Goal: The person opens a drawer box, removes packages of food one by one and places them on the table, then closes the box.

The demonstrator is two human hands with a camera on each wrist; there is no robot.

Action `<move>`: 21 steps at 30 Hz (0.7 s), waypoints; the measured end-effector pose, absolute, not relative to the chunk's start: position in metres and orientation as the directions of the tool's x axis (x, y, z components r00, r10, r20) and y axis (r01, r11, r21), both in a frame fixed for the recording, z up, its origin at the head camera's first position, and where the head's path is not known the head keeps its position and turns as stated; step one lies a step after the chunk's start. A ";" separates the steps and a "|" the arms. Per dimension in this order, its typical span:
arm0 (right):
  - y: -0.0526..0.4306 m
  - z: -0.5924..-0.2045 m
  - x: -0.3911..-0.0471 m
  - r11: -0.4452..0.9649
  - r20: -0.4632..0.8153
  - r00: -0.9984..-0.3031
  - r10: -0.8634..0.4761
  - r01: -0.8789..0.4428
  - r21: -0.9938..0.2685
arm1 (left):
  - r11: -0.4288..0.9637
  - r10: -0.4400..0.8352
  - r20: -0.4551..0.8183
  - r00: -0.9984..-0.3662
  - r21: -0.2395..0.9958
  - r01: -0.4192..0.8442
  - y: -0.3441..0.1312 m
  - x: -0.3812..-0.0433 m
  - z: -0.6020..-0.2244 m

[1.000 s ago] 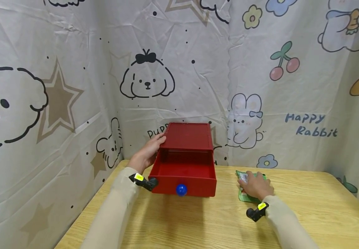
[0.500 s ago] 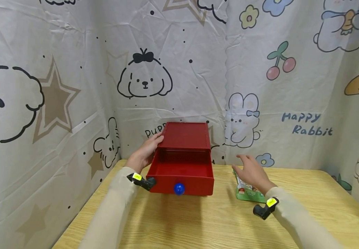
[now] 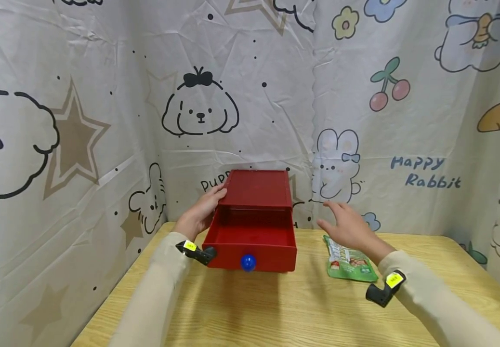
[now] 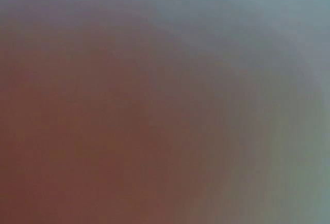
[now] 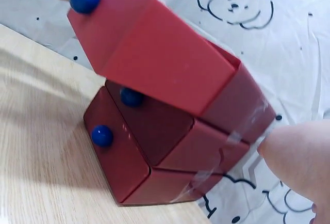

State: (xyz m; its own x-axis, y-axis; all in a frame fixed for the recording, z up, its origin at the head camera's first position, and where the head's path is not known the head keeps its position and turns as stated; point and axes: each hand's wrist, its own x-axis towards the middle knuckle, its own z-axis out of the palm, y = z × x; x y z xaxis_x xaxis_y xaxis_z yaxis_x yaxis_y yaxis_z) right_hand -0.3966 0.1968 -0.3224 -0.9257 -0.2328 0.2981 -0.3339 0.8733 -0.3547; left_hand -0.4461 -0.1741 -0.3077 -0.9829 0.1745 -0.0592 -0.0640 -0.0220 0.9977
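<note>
A red drawer cabinet (image 3: 256,189) stands on the table with its top drawer (image 3: 276,258) pulled out toward me. The drawer has a blue knob (image 3: 248,262), and nothing lies on the part of its floor that shows. My left hand (image 3: 200,212) rests along the cabinet's left side, fingers extended, some of them hidden. Raised to the right of the cabinet, my right hand (image 3: 349,226) has its fingers extended and holds nothing. Behind and below it in the head view lies a green printed packet (image 3: 351,266), flat on the table. In the right wrist view, two lower drawers (image 5: 116,149) are closed.
The wooden table (image 3: 232,318) ends at a patterned cloth backdrop (image 3: 276,120) behind and beside it. Black cameras (image 3: 386,289) are strapped to both wrists. The left wrist view is a reddish-brown blur.
My right hand has lifted off the green packet and moved up and slightly left, uncovering it. The left hand stays on the cabinet; the drawer remains out.
</note>
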 end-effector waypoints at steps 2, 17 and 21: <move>0.195 -0.319 -0.393 0.875 0.297 -0.926 -0.234 -0.334 -0.350 | -0.023 0.177 -0.062 -0.982 0.998 -0.067 -0.174 -0.447 -0.308; 0.175 -0.290 -0.361 0.843 0.350 -0.876 -0.331 -0.442 -0.308 | -0.013 0.170 -0.070 -0.983 0.997 -0.074 -0.173 -0.449 -0.307; 0.168 -0.284 -0.355 0.829 0.347 -0.869 -0.353 -0.462 -0.314 | -0.014 0.170 -0.069 -0.983 0.997 -0.072 -0.173 -0.449 -0.308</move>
State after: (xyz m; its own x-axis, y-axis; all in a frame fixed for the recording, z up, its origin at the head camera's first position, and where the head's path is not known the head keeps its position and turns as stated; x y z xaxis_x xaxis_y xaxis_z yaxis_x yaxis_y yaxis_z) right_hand -0.3550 0.1678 -0.2839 -0.8688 -0.3530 0.3473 -0.4625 0.8291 -0.3141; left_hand -0.4490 -0.1731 -0.3076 -0.9831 0.1697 -0.0685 -0.0720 -0.0143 0.9973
